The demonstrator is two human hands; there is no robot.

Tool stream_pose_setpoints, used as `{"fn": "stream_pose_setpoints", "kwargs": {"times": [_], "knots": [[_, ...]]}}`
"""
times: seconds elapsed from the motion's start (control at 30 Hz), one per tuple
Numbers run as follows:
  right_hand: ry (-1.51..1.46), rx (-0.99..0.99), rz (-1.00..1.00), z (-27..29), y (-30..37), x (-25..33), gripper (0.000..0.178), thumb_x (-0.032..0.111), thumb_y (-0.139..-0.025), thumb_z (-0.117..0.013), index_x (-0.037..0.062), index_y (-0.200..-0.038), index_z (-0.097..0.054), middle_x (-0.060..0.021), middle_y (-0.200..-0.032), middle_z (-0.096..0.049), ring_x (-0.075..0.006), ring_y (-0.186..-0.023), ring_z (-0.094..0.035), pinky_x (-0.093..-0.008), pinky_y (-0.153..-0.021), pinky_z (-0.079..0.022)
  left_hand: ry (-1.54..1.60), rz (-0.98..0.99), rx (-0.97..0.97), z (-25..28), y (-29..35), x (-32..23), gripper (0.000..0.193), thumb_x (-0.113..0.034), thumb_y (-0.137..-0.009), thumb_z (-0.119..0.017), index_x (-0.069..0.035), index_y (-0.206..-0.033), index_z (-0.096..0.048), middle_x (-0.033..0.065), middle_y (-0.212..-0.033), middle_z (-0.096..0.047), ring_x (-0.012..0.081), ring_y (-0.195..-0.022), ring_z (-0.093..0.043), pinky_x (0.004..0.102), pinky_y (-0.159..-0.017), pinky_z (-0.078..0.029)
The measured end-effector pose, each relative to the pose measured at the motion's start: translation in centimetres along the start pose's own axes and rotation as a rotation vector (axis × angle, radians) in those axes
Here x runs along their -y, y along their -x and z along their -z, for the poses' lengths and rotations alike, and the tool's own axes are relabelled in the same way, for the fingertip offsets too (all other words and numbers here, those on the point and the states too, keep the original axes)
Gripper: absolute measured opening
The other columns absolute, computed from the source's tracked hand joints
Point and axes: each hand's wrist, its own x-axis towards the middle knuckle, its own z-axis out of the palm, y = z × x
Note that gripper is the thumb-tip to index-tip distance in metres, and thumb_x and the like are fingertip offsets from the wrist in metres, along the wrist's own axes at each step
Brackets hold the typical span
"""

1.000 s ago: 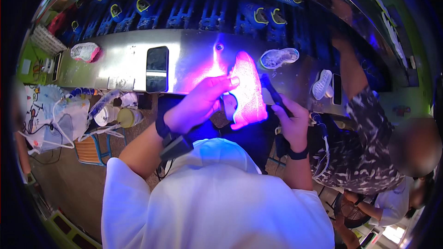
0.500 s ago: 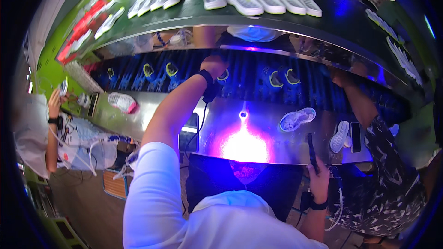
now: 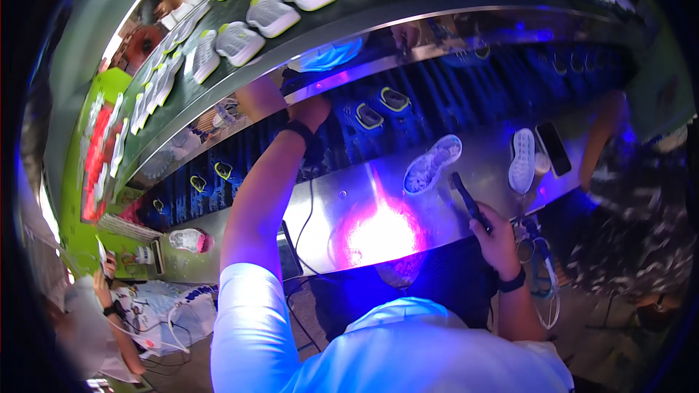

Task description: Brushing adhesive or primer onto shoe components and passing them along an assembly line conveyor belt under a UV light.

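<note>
Steel bench [image 3: 451, 227] brightly lit; right hand [image 3: 496, 239] pinching slim black brush [image 3: 470, 204]; left hand [image 3: 312, 111] near yellow-rimmed shoes [image 3: 370, 116], cannot tell grip.

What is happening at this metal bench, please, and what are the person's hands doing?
The person's right hand holds a slim black-handled tool above the near edge of the silver metal bench. The left hand is stretched out to the dark rear strip, where dark shoes with yellow-green collars stand; whether it grips anything cannot be seen. Two white patterned shoe soles lie on the bench, and a bright pink-white patch of light glows in front.
</note>
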Motion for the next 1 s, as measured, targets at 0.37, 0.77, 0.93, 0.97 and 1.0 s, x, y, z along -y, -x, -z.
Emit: {"fn": "stream_pose_setpoints", "kwargs": {"times": [0.37,0.77,0.93,0.97,1.0], "knots": [[-0.094,-0.058,0.048,1.2,1.0,-1.3,0.036,0.002,-0.093,-0.067,-0.0012,-0.129,-0.062,-0.0114,-0.098,-0.073,-0.0145,-0.088,-0.068,-0.0294,-0.080,-0.053,0.513,0.602,0.902,-3.6,1.8,-3.9,0.046,-0.046,-0.097,-0.051,-0.005,-0.109,-0.070,0.0136,-0.091,-0.072,0.0255,-0.065,-0.069,0.0382,-0.056,-0.057],[-0.210,0.021,0.069,-1.2,0.8,0.3,0.036,0.003,-0.095,-0.066,-0.0025,-0.131,-0.062,-0.0037,-0.101,-0.070,-0.0082,-0.087,-0.062,-0.0254,-0.081,-0.051,1.870,0.996,0.167,18.5,17.4,-8.7,0.042,-0.027,-0.103,-0.047,0.002,-0.133,-0.053,0.0117,-0.121,-0.066,0.0221,-0.113,-0.063,0.0357,-0.104,-0.047],[-0.197,0.041,0.044,-1.9,1.5,0.6,0.037,0.005,-0.096,-0.066,-0.0006,-0.133,-0.062,-0.0028,-0.097,-0.069,-0.0087,-0.082,-0.062,-0.0248,-0.077,-0.051,1.776,0.948,0.079,22.5,18.9,-9.1,0.051,-0.029,-0.099,-0.051,0.000,-0.141,-0.050,0.0042,-0.098,-0.070,0.0081,-0.062,-0.063,0.0227,-0.055,-0.052],[-0.162,0.041,0.030,-1.9,1.6,0.5,0.037,0.009,-0.097,-0.065,0.0000,-0.133,-0.062,-0.0015,-0.093,-0.067,-0.0076,-0.078,-0.059,-0.0227,-0.071,-0.046,1.779,0.960,0.050,22.6,19.5,-9.0,0.051,-0.029,-0.099,-0.051,0.000,-0.141,-0.050,0.0042,-0.098,-0.070,0.0081,-0.062,-0.063,0.0227,-0.055,-0.052],[-0.126,0.034,0.019,-1.9,1.6,0.4,0.038,0.013,-0.098,-0.065,0.0005,-0.133,-0.062,-0.0001,-0.089,-0.064,-0.0066,-0.074,-0.056,-0.0206,-0.065,-0.042,1.753,0.967,0.018,22.6,19.5,-9.2,0.053,-0.031,-0.099,-0.051,0.000,-0.142,-0.050,0.0026,-0.093,-0.069,0.0061,-0.053,-0.057,0.0216,-0.047,-0.046]]}}
